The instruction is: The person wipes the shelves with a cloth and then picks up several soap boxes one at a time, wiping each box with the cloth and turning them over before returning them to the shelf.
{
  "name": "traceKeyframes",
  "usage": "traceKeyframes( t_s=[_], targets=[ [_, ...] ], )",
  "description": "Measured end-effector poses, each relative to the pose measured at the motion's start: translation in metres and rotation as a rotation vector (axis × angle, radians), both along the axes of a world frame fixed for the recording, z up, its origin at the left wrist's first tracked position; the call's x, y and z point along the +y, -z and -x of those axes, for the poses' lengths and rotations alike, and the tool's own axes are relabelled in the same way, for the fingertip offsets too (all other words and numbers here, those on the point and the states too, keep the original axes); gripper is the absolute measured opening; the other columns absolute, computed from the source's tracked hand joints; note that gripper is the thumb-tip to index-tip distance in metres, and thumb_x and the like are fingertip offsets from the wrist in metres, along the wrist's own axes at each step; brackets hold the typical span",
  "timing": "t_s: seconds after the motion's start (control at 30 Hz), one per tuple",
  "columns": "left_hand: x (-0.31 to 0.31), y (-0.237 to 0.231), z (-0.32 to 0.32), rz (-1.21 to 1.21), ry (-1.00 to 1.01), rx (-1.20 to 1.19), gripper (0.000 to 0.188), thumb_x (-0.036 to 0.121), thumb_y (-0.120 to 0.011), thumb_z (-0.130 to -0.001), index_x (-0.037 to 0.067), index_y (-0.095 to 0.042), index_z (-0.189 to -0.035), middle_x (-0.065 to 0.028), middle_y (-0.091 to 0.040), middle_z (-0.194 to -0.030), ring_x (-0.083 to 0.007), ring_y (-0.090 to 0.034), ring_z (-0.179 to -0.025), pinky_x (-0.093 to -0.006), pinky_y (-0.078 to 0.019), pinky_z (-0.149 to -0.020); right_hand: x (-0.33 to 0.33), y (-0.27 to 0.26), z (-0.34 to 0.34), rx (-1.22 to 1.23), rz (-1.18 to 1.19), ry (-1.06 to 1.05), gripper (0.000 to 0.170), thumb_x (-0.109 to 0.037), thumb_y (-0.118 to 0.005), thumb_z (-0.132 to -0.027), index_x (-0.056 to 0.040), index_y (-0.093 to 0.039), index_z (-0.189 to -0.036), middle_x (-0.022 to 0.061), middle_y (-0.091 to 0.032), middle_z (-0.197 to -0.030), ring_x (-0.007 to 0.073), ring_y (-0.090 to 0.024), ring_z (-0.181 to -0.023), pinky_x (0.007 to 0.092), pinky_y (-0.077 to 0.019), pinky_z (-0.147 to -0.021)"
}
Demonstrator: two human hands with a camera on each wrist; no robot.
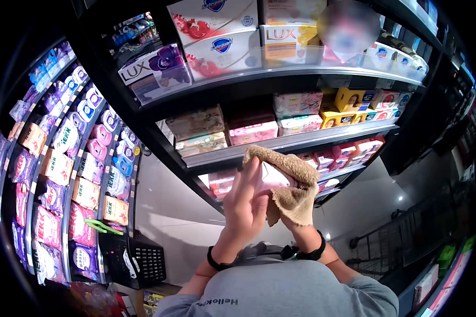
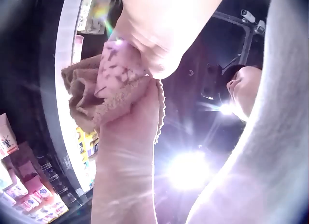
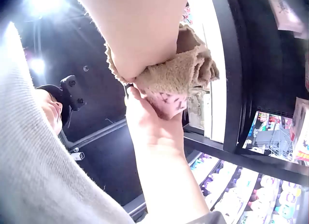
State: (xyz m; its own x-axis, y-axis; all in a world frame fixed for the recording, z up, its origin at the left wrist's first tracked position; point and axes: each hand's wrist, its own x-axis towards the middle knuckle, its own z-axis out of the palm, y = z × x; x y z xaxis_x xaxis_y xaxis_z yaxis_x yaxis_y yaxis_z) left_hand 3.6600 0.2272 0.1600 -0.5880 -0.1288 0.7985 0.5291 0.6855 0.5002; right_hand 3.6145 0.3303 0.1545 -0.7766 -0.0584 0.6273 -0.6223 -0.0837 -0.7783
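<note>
In front of the chest, my left hand [image 1: 243, 203] grips a small pink box [image 1: 274, 178], the thumb on its near side. Dark speckles pattern the box [image 2: 120, 67] in the left wrist view. My right hand [image 1: 298, 224] holds a tan terry cloth [image 1: 280, 160] folded around the other end of the box, so most of its fingers are hidden. The cloth [image 3: 176, 72] overlaps the box in the right wrist view, its fluffy edge hanging loose.
A shelf rack ahead carries Safeguard boxes [image 1: 222, 53], a purple LUX box [image 1: 156, 71] and smaller packs [image 1: 253, 131]. At left, another rack holds laundry packs [image 1: 58, 166]. A black basket [image 1: 149, 263] stands low at left; a dark wire cart [image 1: 391, 243] is at right.
</note>
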Motion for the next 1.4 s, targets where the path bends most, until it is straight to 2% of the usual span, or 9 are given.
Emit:
traceKeyframes(
  t_s=[0.27, 0.37, 0.6, 0.77, 0.87, 0.9, 1.0, 1.07, 1.4],
  targets=[
    [0.006, 0.002, -0.007, 0.036, -0.061, -0.012, 0.031, 0.011, -0.043, -0.082, -0.005, -0.051, -0.108, -0.0216, -0.056, -0.09, -0.0316, -0.059, -0.074, -0.032, -0.0458, -0.062, 0.014, 0.004, -0.006, 0.219, -0.109, 0.104, 0.044, -0.012, -0.068, -0.054, -0.0008, -0.058, -0.096, 0.0124, -0.056, -0.087, 0.029, -0.052, -0.081, 0.0331, -0.0405, -0.075],
    [0.014, -0.007, -0.01, 0.142, -0.12, -0.05, 0.031, 0.007, -0.047, -0.078, -0.005, -0.052, -0.106, -0.0194, -0.057, -0.089, -0.0297, -0.058, -0.068, -0.032, -0.0456, -0.058, 0.015, 0.011, -0.011, -0.015, 0.182, 0.045, 0.04, -0.013, -0.071, -0.057, 0.0016, -0.056, -0.091, 0.0115, -0.056, -0.088, 0.023, -0.055, -0.082, 0.0313, -0.0426, -0.075],
    [0.025, 0.006, -0.009, 0.147, -0.108, 0.05, 0.033, 0.008, -0.046, -0.08, 0.001, -0.05, -0.112, -0.0109, -0.048, -0.069, -0.0228, -0.046, -0.048, -0.0306, -0.039, -0.047, 0.03, 0.027, -0.016, -0.059, 0.116, 0.001, 0.045, -0.004, -0.067, -0.062, 0.005, -0.049, -0.102, 0.013, -0.05, -0.104, 0.02, -0.05, -0.096, 0.0304, -0.0384, -0.086],
    [0.024, 0.008, -0.009, 0.023, 0.096, -0.046, 0.038, 0.018, -0.044, -0.084, 0.001, -0.043, -0.119, -0.0153, -0.047, -0.079, -0.0268, -0.049, -0.058, -0.0304, -0.0396, -0.053, 0.032, 0.03, -0.016, -0.067, 0.171, 0.066, 0.045, -0.007, -0.066, -0.065, 0.0035, -0.047, -0.104, 0.0123, -0.05, -0.103, 0.0205, -0.048, -0.096, 0.0301, -0.0384, -0.083],
    [0.015, 0.009, -0.011, -0.211, 0.485, -0.251, 0.054, 0.031, -0.049, -0.083, -0.005, -0.035, -0.121, -0.0182, -0.049, -0.107, -0.0228, -0.054, -0.09, -0.0279, -0.0398, -0.077, 0.033, 0.048, -0.007, -0.326, 0.503, -0.046, 0.048, -0.011, -0.067, -0.067, 0.0018, -0.044, -0.106, 0.0114, -0.049, -0.103, 0.0206, -0.049, -0.092, 0.0291, -0.0388, -0.082],
    [0.014, 0.01, -0.01, -0.205, 0.529, -0.389, 0.065, 0.032, -0.056, -0.078, -0.005, -0.029, -0.124, -0.0189, -0.045, -0.116, -0.0225, -0.048, -0.104, -0.0285, -0.0354, -0.086, 0.035, 0.051, -0.002, -0.215, 0.273, 0.165, 0.048, -0.013, -0.068, -0.068, -0.0001, -0.043, -0.107, 0.0095, -0.049, -0.103, 0.0183, -0.048, -0.093, 0.0286, -0.0386, -0.082],
    [0.017, 0.009, -0.009, -0.094, 0.528, -0.444, 0.077, 0.029, -0.064, -0.073, -0.004, -0.021, -0.128, -0.0162, -0.04, -0.122, -0.0193, -0.042, -0.108, -0.0288, -0.0307, -0.091, 0.039, 0.044, -0.003, -0.412, 0.764, -0.2, 0.039, -0.008, -0.061, -0.075, -0.0026, -0.043, -0.109, 0.0056, -0.049, -0.105, 0.0139, -0.048, -0.095, 0.0258, -0.0384, -0.083],
    [0.018, 0.007, -0.011, -0.064, 0.502, -0.429, 0.075, 0.021, -0.064, -0.073, 0.001, -0.02, -0.13, -0.0146, -0.047, -0.117, -0.0186, -0.048, -0.101, -0.0281, -0.0346, -0.087, 0.044, 0.037, -0.007, -0.381, 0.643, -0.229, 0.04, -0.017, -0.05, -0.083, -0.0034, -0.037, -0.119, 0.0075, -0.045, -0.116, 0.0178, -0.043, -0.107, 0.0317, -0.0328, -0.092],
    [0.005, -0.001, -0.015, 0.027, 0.5, -0.161, 0.048, 0.016, -0.055, -0.078, 0.005, -0.04, -0.122, -0.0189, -0.053, -0.107, -0.0297, -0.055, -0.094, -0.0291, -0.0413, -0.079, 0.034, 0.049, -0.006, -0.341, 0.663, -0.321, 0.047, -0.016, -0.057, -0.078, -0.0054, -0.036, -0.119, 0.0092, -0.046, -0.115, 0.0205, -0.045, -0.105, 0.0332, -0.0349, -0.092]
  ],
)
